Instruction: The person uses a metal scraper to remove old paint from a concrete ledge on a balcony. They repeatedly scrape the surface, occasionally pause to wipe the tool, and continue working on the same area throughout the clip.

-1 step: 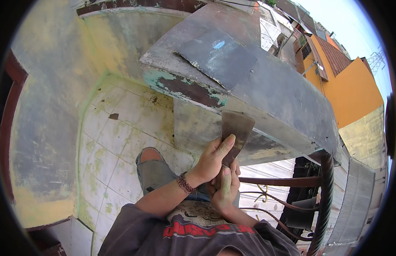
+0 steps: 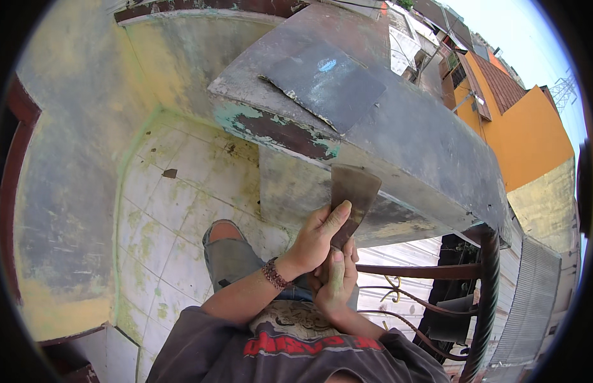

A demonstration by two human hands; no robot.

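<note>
Both my hands are closed round a scraper [image 2: 355, 189] with a wide, flat, worn brownish blade that points up and away from me. My left hand [image 2: 317, 241], with a beaded bracelet on its wrist, grips the base of the blade, its thumb laid along the metal. Just below, my right hand [image 2: 335, 281] wraps the handle, which the fingers mostly hide. The blade's wide edge is in front of the side of a grey concrete ledge [image 2: 430, 153]; whether they touch I cannot tell. Peeling turquoise paint surrounds a dark brown patch [image 2: 261, 132] on the ledge's end face.
On the ledge lies a dark grey square sheet [image 2: 338, 89] with a ragged edge. Pale tiles [image 2: 169, 217] with greenish stains and a few flakes cover the floor. A patchy grey-yellow wall [image 2: 67, 172] rises at left. A twisted metal railing post [image 2: 488, 293] stands at right, with houses beyond.
</note>
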